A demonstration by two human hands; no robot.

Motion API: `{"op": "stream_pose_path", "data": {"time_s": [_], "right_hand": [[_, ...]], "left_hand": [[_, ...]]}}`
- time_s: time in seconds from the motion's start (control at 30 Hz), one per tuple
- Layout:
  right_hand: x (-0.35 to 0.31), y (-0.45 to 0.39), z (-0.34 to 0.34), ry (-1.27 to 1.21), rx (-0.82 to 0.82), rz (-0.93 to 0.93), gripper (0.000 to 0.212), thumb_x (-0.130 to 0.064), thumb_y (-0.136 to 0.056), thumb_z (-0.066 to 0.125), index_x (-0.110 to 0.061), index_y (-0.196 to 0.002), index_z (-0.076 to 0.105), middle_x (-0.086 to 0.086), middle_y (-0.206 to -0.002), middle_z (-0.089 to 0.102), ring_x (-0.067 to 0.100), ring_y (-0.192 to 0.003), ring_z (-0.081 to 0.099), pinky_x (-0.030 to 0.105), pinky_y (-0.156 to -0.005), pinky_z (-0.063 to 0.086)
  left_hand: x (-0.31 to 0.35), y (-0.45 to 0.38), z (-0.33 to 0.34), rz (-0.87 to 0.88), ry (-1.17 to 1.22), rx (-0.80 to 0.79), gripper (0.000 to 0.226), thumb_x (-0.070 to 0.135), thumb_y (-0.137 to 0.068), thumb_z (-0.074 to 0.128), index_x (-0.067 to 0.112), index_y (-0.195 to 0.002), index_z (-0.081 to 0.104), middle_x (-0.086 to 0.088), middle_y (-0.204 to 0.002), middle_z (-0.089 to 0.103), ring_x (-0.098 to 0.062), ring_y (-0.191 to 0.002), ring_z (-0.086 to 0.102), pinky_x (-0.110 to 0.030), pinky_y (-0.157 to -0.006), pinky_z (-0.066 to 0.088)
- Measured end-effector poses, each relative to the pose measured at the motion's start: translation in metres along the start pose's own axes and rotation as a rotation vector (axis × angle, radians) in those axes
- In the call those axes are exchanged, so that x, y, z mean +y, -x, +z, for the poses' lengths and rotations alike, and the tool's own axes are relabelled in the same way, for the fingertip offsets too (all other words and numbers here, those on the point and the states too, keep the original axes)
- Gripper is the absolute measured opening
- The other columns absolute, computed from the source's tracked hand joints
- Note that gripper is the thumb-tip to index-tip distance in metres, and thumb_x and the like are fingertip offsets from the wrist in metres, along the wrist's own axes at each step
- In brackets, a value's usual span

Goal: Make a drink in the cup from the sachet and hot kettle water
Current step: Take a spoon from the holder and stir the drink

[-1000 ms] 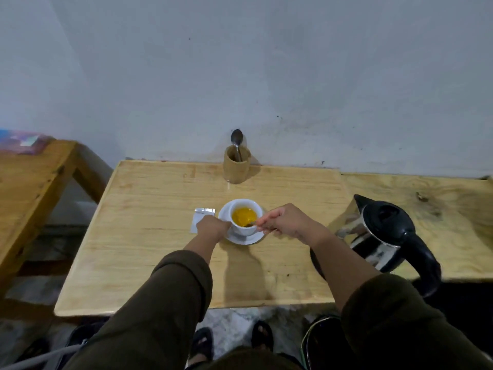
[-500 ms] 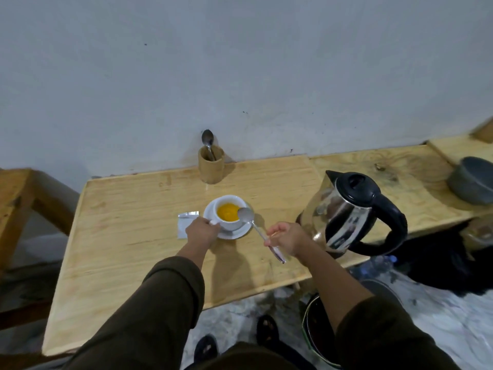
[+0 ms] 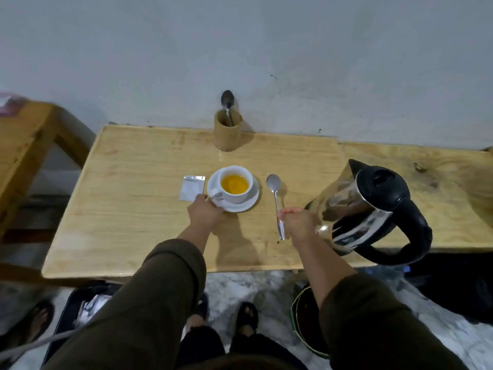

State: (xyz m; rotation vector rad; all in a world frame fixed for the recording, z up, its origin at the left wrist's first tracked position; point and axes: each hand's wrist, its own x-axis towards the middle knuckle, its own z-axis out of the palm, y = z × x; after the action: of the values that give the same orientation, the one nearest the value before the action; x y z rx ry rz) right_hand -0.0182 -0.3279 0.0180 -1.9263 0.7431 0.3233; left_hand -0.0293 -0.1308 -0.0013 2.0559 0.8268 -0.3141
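- Head view: my right hand, closed on the teaspoon, has lifted it out of the cup to the desk.
- Left hand wraps the saucer rim; emptied sachet beside it.
- Orange drink looks stirred; task nearly done.

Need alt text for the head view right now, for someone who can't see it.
A white cup of orange drink sits on a saucer steadied by the left hand, while the right hand holds a spoon beside it. An opened sachet and kettle flank them.

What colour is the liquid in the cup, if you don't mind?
Orange-yellow liquid in the white cup, seen best in the head view.
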Motion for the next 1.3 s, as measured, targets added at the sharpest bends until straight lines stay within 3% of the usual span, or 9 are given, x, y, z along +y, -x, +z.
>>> {"op": "stream_pose_path", "data": {"time_s": [0.13, 0.27, 0.43, 0.6, 0.7, 0.87, 1.03, 1.17, 1.3], "right_hand": [[0.0, -0.021, 0.009, 0.127, -0.025, 0.05, 0.034, -0.009, -0.08, 0.069, -0.023, -0.053, 0.055, 0.003, -0.082, 0.062, 0.019, -0.076, 0.057, 0.023, -0.069, 0.044], [0.0, -0.036, 0.011, 0.243, -0.125, 0.019, 0.024, -0.014, -0.086, 0.06, -0.024, -0.064, 0.061, 0.002, -0.089, 0.062, 0.015, -0.082, 0.058, 0.023, -0.067, 0.048], [-0.015, -0.033, 0.015, 0.55, -0.095, -0.018, 0.024, -0.014, -0.093, 0.048, -0.016, -0.106, 0.069, 0.003, -0.116, 0.064, 0.022, -0.108, 0.062, 0.024, -0.07, 0.042], [-0.009, -0.044, 0.018, 0.558, -0.172, -0.018, 0.025, -0.017, -0.093, 0.05, -0.011, -0.11, 0.068, 0.006, -0.12, 0.065, 0.018, -0.096, 0.063, 0.015, -0.052, 0.037], [-0.003, -0.049, 0.014, 0.382, -0.189, -0.026, 0.024, -0.014, -0.087, 0.059, -0.008, -0.108, 0.068, 0.011, -0.116, 0.069, 0.02, -0.089, 0.067, 0.013, -0.045, 0.035], [-0.006, -0.048, 0.02, 0.721, -0.127, -0.1, 0.027, -0.027, -0.09, 0.06, -0.004, -0.102, 0.069, 0.012, -0.108, 0.07, 0.027, -0.101, 0.066, 0.023, -0.06, 0.039], [-0.006, -0.052, 0.022, 0.864, -0.141, -0.127, 0.032, -0.032, -0.092, 0.056, -0.004, -0.101, 0.069, 0.011, -0.091, 0.065, 0.025, -0.099, 0.066, 0.021, -0.042, 0.029], [-0.004, -0.051, 0.023, 0.899, -0.127, -0.111, 0.036, -0.033, -0.094, 0.052, -0.003, -0.102, 0.069, 0.01, -0.107, 0.07, 0.024, -0.101, 0.065, 0.022, -0.04, 0.024], [-0.004, -0.045, 0.023, 0.798, -0.061, -0.101, 0.034, -0.031, -0.093, 0.054, -0.001, -0.099, 0.07, 0.011, -0.088, 0.065, 0.026, -0.086, 0.065, 0.02, -0.038, 0.023]], "left_hand": [[-0.002, 0.003, 0.009, -0.01, -0.003, 0.048, 0.057, 0.03, -0.085, 0.065, 0.011, -0.135, 0.047, -0.011, -0.128, 0.064, -0.03, -0.125, 0.055, -0.033, -0.102, 0.041], [-0.005, 0.002, 0.017, -0.014, 0.012, 0.1, 0.058, 0.03, -0.085, 0.066, 0.012, -0.136, 0.047, -0.006, -0.129, 0.065, -0.025, -0.126, 0.056, -0.031, -0.105, 0.04], [-0.006, 0.004, 0.024, -0.028, 0.041, 0.162, 0.057, 0.028, -0.085, 0.066, 0.015, -0.137, 0.047, -0.005, -0.124, 0.069, -0.024, -0.125, 0.056, -0.028, -0.104, 0.039], [-0.004, 0.005, 0.025, -0.039, 0.017, 0.185, 0.057, 0.029, -0.085, 0.066, 0.014, -0.137, 0.048, -0.007, -0.123, 0.069, -0.027, -0.124, 0.057, -0.03, -0.104, 0.039], [-0.003, 0.005, 0.025, -0.048, 0.016, 0.182, 0.056, 0.028, -0.084, 0.066, 0.015, -0.136, 0.048, -0.005, -0.122, 0.07, -0.025, -0.124, 0.057, -0.029, -0.104, 0.04], [-0.003, 0.006, 0.027, -0.059, 0.057, 0.185, 0.054, 0.026, -0.086, 0.065, 0.015, -0.136, 0.048, -0.004, -0.119, 0.072, -0.021, -0.126, 0.055, -0.03, -0.108, 0.036], [-0.003, 0.007, 0.028, -0.066, 0.055, 0.165, 0.055, 0.026, -0.087, 0.063, 0.014, -0.137, 0.046, -0.003, -0.121, 0.071, -0.021, -0.128, 0.054, -0.03, -0.108, 0.036], [-0.002, 0.008, 0.026, -0.064, 0.042, 0.138, 0.054, 0.025, -0.088, 0.062, 0.015, -0.138, 0.045, -0.003, -0.123, 0.069, -0.022, -0.128, 0.054, -0.03, -0.107, 0.038], [-0.002, 0.008, 0.022, -0.061, 0.05, 0.113, 0.053, 0.025, -0.089, 0.059, 0.013, -0.138, 0.044, -0.006, -0.125, 0.068, -0.024, -0.127, 0.054, -0.031, -0.105, 0.04]]}}
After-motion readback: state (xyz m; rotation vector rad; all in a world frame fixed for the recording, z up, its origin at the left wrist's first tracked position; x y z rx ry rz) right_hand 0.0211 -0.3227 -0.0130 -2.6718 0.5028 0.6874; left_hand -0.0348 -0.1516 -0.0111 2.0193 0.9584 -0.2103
